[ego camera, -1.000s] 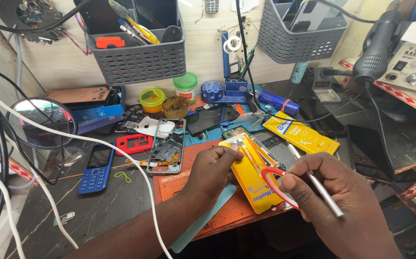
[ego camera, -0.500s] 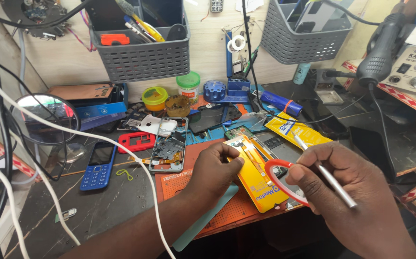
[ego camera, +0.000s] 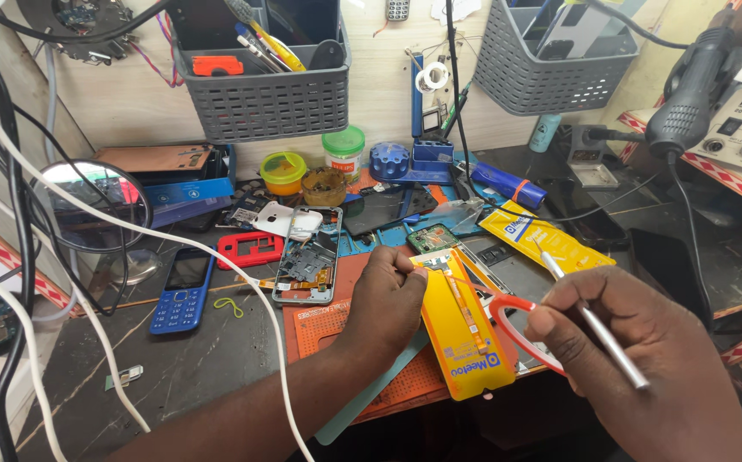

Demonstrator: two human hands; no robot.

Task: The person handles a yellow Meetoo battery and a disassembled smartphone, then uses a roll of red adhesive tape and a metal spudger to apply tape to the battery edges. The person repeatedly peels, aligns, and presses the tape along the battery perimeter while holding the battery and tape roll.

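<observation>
On the bench, tape is pinched by the closed left hand (ego camera: 392, 295), perhaps for tension; tweezers (ego camera: 597, 329) and red tape roll (ego camera: 516, 329) are gripped at 3 o'clock by the closed right hand (ego camera: 644, 359).

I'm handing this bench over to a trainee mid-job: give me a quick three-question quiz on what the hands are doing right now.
1. True or false: the right hand holds a slim metal tool and a red ring-shaped roll of tape.
2. Which thing does the left hand rest on? A) blue keypad phone B) yellow flat part on the orange mat C) round mirror
3. Fill in: the opened phone frame lies to the ____ of the left hand.

Key: 1 true; 2 B; 3 left
</observation>
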